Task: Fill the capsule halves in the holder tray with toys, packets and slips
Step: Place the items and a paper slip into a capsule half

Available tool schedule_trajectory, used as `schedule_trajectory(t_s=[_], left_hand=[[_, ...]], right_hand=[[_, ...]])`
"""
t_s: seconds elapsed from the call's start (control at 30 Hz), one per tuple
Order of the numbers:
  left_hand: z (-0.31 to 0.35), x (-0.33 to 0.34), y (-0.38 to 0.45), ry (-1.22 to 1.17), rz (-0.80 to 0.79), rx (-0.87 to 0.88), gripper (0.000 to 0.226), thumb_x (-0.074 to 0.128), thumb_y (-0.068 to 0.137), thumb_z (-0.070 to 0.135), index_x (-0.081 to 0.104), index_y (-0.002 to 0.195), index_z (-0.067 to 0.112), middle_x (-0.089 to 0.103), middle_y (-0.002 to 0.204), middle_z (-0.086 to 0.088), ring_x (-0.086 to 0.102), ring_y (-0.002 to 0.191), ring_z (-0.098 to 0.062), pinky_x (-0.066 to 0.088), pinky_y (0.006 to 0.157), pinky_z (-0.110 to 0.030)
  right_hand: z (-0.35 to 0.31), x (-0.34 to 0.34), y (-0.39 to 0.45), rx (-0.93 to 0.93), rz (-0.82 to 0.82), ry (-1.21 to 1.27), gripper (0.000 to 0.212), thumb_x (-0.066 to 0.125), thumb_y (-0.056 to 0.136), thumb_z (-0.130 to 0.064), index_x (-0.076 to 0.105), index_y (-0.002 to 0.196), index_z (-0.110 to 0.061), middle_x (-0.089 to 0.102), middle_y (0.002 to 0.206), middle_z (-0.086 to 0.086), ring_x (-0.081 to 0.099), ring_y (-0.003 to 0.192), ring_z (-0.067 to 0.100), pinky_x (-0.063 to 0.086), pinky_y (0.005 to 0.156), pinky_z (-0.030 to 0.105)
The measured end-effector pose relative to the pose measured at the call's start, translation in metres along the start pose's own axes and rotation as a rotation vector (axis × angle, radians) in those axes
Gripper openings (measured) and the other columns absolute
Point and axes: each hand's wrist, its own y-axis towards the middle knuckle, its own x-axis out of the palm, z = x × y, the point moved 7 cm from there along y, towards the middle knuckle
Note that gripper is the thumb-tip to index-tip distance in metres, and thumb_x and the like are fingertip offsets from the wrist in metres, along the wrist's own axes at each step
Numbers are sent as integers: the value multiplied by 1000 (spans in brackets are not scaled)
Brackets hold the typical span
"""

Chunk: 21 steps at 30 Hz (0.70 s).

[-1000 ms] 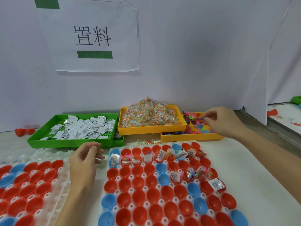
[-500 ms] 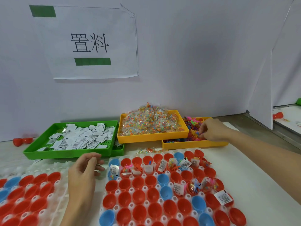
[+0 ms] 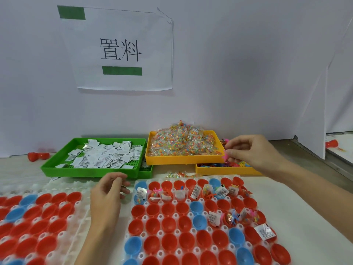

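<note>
The clear holder tray [image 3: 172,202] in front of me carries red and blue capsule halves [image 3: 168,225]; the back row and part of the right side hold toys, packets and slips. My right hand [image 3: 246,152] hovers over the yellow toy tray [image 3: 225,170] and pinches a small pink toy [image 3: 226,155] lifted just above it. My left hand [image 3: 108,196] rests between the two holder trays, fingers curled loosely, and I cannot see anything in it. A yellow tray of bead packets [image 3: 183,158] and a green tray of white slips [image 3: 91,169] stand behind.
A second holder tray [image 3: 76,205] with red and blue halves lies at the left. Loose packets [image 3: 177,174] lie between the trays. Red capsule halves [image 3: 37,155] sit at the far left by the white back wall. A white partition [image 3: 313,111] stands at the right.
My right hand dug into the toy tray, then rose and shifted left with a pink toy pinched in its fingers. The left hand stayed where it was.
</note>
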Motion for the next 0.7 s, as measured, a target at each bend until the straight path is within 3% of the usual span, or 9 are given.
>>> schedule_trajectory(t_s=[0.13,0.23,0.4,0.53,0.7], left_hand=[[9,1,-3,34,6,4,29,48,97,1,70,85,17,70,76,-6,61,63,-17,47,63,-37],[12,0,-4,37,16,-8,26,48,97,-1,69,88,11,69,73,-3,60,60,-13,47,63,-36],[14,-2,-4,34,15,-10,24,47,97,0,68,90,9,69,72,-1,60,62,-14,48,63,-33],[15,0,-4,34,18,-11,25,47,98,0,68,89,9,69,73,-3,59,66,-20,47,63,-33],[15,-2,-4,47,17,-8,26,47,98,1,68,88,12,69,73,-2,60,66,-19,48,64,-34]], right_hand=[[-50,42,-45,-178,-197,-140,14,77,84,-13,80,83,-26,76,78,-10,73,72,6,55,67,14],[-69,68,-74,-244,-325,-217,15,78,84,-14,80,79,-29,75,77,-14,71,72,2,55,68,15],[-65,87,-87,-260,-379,-373,14,77,85,-16,79,78,-28,71,77,-25,66,75,-4,48,66,9],[-48,91,-85,-218,-392,-487,8,76,86,-25,78,81,-30,70,81,-24,62,84,-1,53,75,22],[-36,95,-82,-204,-366,-501,6,77,85,-32,77,79,-33,64,84,-25,53,95,-12,46,72,13]])
